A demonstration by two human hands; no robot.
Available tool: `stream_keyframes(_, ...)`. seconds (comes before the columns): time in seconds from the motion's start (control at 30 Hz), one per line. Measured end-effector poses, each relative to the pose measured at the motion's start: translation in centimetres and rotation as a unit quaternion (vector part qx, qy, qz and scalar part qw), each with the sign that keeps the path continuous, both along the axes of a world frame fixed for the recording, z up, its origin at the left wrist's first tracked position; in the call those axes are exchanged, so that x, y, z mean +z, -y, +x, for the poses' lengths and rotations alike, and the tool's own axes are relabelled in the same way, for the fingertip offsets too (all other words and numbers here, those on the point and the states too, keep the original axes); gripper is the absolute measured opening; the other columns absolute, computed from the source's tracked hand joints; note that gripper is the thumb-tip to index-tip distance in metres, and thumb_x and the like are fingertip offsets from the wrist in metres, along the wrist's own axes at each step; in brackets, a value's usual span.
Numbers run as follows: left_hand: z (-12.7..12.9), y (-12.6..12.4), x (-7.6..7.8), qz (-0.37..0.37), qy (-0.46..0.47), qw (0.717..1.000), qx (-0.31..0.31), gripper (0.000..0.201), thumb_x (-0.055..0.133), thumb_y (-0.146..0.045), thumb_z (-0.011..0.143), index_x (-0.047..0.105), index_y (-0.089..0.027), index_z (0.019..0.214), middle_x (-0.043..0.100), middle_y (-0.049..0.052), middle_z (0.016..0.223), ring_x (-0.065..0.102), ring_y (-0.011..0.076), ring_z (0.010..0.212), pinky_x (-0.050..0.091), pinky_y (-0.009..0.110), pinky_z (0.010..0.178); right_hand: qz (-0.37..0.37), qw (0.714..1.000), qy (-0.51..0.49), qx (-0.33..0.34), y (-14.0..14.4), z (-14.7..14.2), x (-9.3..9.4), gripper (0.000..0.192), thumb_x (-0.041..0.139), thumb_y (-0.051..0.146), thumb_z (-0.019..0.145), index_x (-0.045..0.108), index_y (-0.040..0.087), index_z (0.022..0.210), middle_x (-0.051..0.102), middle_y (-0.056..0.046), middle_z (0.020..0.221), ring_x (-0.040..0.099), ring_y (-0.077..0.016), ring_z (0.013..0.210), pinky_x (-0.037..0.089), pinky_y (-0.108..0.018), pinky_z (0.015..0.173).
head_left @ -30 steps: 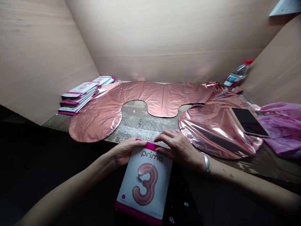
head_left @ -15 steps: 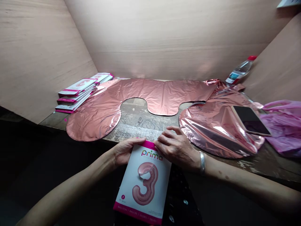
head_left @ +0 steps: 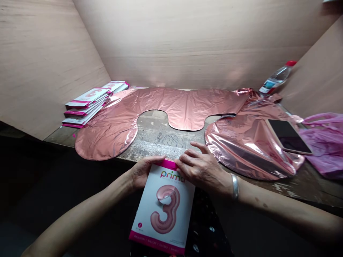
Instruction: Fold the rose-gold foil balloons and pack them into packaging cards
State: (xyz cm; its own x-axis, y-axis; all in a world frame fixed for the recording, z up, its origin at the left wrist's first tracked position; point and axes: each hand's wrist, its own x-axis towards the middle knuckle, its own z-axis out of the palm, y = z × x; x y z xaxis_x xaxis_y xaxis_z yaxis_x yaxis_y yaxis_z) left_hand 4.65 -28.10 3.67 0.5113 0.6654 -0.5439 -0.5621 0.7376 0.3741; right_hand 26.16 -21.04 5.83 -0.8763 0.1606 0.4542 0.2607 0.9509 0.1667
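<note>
Landmark: the balloon packet (head_left: 164, 205), white with a pink 3 and the word "prima", lying at the near edge of the tabletop (head_left: 160, 141) and hanging off it toward the person.
Left hand (head_left: 142, 171): closed on the packet's top left corner, thumb over the pink header strip.
Right hand (head_left: 200, 169): resting on the packet's top right corner, fingers (head_left: 187, 157) bent and pinching at the header; a bangle sits on the wrist.
Risk, slip: most of the packet is unsupported below the edge, so a loosened pinch could let it slide into the lap.
Risk, tear: pulling the two corners apart unevenly might rip the header.
Risk, foil: the rose-gold foil balloon (head_left: 182, 107), spread flat just beyond the packet, could crease under a sweeping wrist.
Beyond, right: a phone (head_left: 289, 135) lies on the foil.
Beyond, left: a stack of packets (head_left: 88, 103).
</note>
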Motion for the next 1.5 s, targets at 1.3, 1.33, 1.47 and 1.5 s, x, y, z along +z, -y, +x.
stream_keyframes(1.3, 0.6, 0.7, -0.1, -0.006, 0.115, 0.993, 0.009, 0.059, 0.053, -0.041, 0.09, 0.054, 0.007, 0.125, 0.071, 0.021, 0.102, 0.065, 0.0326, 0.109, 0.038, 0.04, 0.104, -0.003, 0.998, -0.064, -0.016, 0.9, -0.8, -1.0, 0.02, 0.054, 0.018, 0.095, 0.064, 0.017, 0.078, 0.058, -0.002, 0.069, 0.046, -0.0154, 0.067, 0.024, -0.034, 0.064)
stream_keyframes(1.33, 0.6, 0.7, -0.1, -0.006, 0.118, 0.993, 0.009, 0.058, 0.054, -0.041, 0.09, 0.055, 0.007, 0.124, 0.071, 0.022, 0.102, 0.065, 0.0327, 0.109, 0.038, 0.041, 0.104, -0.011, 0.998, -0.065, -0.016, 0.9, -0.8, -1.0, 0.02, 0.054, 0.019, 0.095, 0.065, 0.017, 0.079, 0.059, -0.002, 0.069, 0.047, -0.0153, 0.068, 0.025, -0.034, 0.064)
stream_keyframes(1.47, 0.5, 0.7, -0.1, -0.007, 0.115, 0.993, 0.015, 0.054, 0.052, -0.04, 0.092, 0.058, 0.006, 0.119, 0.071, 0.023, 0.103, 0.064, 0.0334, 0.11, 0.038, 0.042, 0.105, -0.037, 0.997, -0.062, -0.026, 0.8, -0.7, -1.2, 0.021, 0.053, 0.019, 0.096, 0.065, 0.017, 0.078, 0.062, -0.002, 0.071, 0.049, -0.0154, 0.069, 0.025, -0.034, 0.065)
stream_keyframes(1.5, 0.5, 0.7, -0.1, -0.01, 0.111, 0.994, 0.019, 0.053, 0.051, -0.039, 0.092, 0.059, 0.006, 0.119, 0.071, 0.023, 0.104, 0.064, 0.0333, 0.11, 0.038, 0.042, 0.105, -0.037, 0.997, -0.06, -0.026, 0.8, -0.7, -1.2, 0.02, 0.053, 0.018, 0.095, 0.064, 0.017, 0.078, 0.061, -0.002, 0.071, 0.049, -0.0154, 0.069, 0.026, -0.034, 0.065)
